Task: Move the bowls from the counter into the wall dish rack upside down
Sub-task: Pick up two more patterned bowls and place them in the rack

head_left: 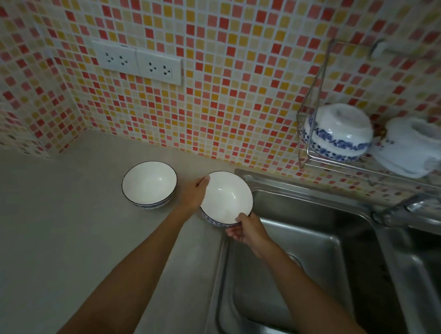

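Observation:
A white bowl with a blue pattern [225,196] is held upright at the counter's edge beside the sink. My left hand [194,192] grips its far-left rim and my right hand [246,229] grips its near rim. A second matching bowl [149,183] stands upright on the counter to the left, untouched. The wire wall dish rack [314,153] hangs at the right and holds a blue-patterned bowl [338,132] upside down, with another white bowl [413,145] upside down beside it.
A steel double sink [305,263] lies right of the beige counter [67,234], with a tap [411,207] under the rack. Wall sockets [138,62] sit on the mosaic tile wall above the counter.

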Motion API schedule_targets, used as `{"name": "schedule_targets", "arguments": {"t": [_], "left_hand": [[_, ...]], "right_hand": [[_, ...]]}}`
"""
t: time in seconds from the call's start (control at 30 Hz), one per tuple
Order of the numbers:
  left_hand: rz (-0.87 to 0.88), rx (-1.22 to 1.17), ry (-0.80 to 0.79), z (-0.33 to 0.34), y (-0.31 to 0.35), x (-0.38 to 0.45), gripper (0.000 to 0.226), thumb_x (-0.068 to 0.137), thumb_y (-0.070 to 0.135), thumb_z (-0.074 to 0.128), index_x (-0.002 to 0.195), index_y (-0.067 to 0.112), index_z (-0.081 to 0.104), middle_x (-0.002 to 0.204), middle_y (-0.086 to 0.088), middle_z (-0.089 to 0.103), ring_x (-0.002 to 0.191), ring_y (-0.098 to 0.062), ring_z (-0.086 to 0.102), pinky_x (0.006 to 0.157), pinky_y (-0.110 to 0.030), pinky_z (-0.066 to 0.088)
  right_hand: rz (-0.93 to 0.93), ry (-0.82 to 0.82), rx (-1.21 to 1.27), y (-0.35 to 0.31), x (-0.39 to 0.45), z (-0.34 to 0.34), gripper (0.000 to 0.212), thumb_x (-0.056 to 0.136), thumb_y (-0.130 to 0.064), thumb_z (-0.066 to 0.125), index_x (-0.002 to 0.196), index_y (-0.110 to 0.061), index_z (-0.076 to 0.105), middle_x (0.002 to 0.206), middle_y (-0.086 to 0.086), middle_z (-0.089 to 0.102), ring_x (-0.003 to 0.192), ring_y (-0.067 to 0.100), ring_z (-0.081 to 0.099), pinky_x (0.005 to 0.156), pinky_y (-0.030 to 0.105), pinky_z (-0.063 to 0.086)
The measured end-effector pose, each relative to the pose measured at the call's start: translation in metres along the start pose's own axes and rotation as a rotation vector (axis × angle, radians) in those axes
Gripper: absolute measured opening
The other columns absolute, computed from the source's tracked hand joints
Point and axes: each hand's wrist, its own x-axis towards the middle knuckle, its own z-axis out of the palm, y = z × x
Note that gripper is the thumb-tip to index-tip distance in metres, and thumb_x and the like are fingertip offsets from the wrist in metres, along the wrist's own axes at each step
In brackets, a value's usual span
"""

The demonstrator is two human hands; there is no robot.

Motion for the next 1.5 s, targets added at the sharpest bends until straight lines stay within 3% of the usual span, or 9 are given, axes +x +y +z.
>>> {"name": "schedule_targets", "arguments": {"t": [0.13,0.33,0.47,0.63,0.73,0.87,1.03,1.37,1.5], "left_hand": [[-0.258,-0.396,-0.135,0.022,0.018,-0.042,0.046,0.091,0.062,0.035,0.113,0.026,0.056,0.113,-0.006,0.061,0.102,-0.028,0.058,0.088,-0.042,0.049],[-0.002,-0.407,-0.276,0.059,0.052,-0.092,0.039,0.093,0.06,0.034,0.11,0.037,0.061,0.116,0.0,0.068,0.103,-0.026,0.065,0.093,-0.049,0.053],[0.103,-0.414,-0.313,0.091,0.082,-0.124,0.03,0.095,0.056,0.034,0.108,0.043,0.058,0.118,0.0,0.066,0.105,-0.027,0.065,0.088,-0.049,0.055],[0.234,-0.399,-0.299,0.127,0.112,-0.15,0.025,0.09,0.053,0.045,0.105,0.042,0.062,0.118,-0.001,0.067,0.104,-0.028,0.065,0.091,-0.054,0.052],[0.203,-0.398,-0.283,0.145,0.127,-0.153,0.037,0.087,0.064,0.043,0.111,0.044,0.063,0.116,0.0,0.07,0.103,-0.027,0.067,0.092,-0.056,0.051],[0.247,-0.443,-0.284,0.167,0.161,-0.158,0.044,0.093,0.058,0.037,0.123,0.034,0.057,0.116,-0.005,0.069,0.102,-0.028,0.067,0.09,-0.051,0.053],[0.389,-0.451,-0.209,0.186,0.22,-0.166,0.029,0.096,0.05,0.036,0.105,0.035,0.059,0.11,-0.004,0.067,0.096,-0.027,0.065,0.08,-0.042,0.057],[0.81,-0.193,-0.003,0.242,0.323,-0.147,0.041,0.096,0.047,0.042,0.133,0.031,0.043,0.126,0.007,0.047,0.109,-0.013,0.048,0.072,-0.018,0.041],[1.1,0.09,0.121,0.267,0.331,-0.13,0.045,0.092,0.045,0.053,0.133,0.028,0.044,0.135,-0.003,0.044,0.117,-0.013,0.044,0.094,-0.023,0.038]], "right_hand": [[-0.081,0.004,-0.03,0.002,-0.024,-0.031,0.035,0.086,-0.011,0.042,0.119,-0.002,0.05,0.062,0.011,0.069,0.049,0.017,0.061,0.051,0.024,0.046],[-0.246,0.044,-0.139,-0.005,-0.073,-0.099,0.03,0.09,-0.022,0.048,0.114,-0.004,0.056,0.068,0.01,0.071,0.056,0.02,0.065,0.054,0.031,0.053],[-0.453,0.226,-0.263,-0.024,-0.115,-0.156,0.023,0.097,-0.039,0.047,0.085,-0.026,0.062,0.086,0.0,0.069,0.082,0.019,0.069,0.079,0.039,0.059],[-0.786,0.656,-0.267,-0.058,-0.146,-0.233,0.038,0.099,-0.032,0.044,0.08,-0.008,0.066,0.073,0.005,0.066,0.065,0.012,0.055,0.061,0.028,0.042],[-0.955,0.874,-0.32,-0.076,-0.15,-0.275,0.028,0.099,-0.027,0.045,0.101,-0.011,0.068,0.096,0.004,0.069,0.089,0.015,0.06,0.082,0.03,0.048],[-0.866,0.931,-0.598,-0.093,-0.133,-0.323,0.054,0.099,-0.039,0.041,0.143,-0.007,0.04,0.15,0.013,0.039,0.141,0.028,0.03,0.116,0.038,0.022],[-0.59,0.834,-0.913,-0.094,-0.105,-0.351,0.086,0.091,-0.067,0.016,0.152,-0.009,-0.001,0.161,0.012,-0.005,0.148,0.026,-0.007,0.12,0.041,-0.003],[-0.657,0.894,-1.017,-0.087,-0.097,-0.354,0.08,0.094,-0.061,0.004,0.151,-0.006,-0.003,0.161,0.014,-0.004,0.148,0.025,-0.008,0.116,0.036,-0.012],[-0.656,0.9,-1.019,-0.088,-0.097,-0.355,0.079,0.094,-0.059,0.003,0.151,-0.005,-0.001,0.161,0.014,-0.003,0.148,0.026,-0.008,0.114,0.035,-0.016]]}}
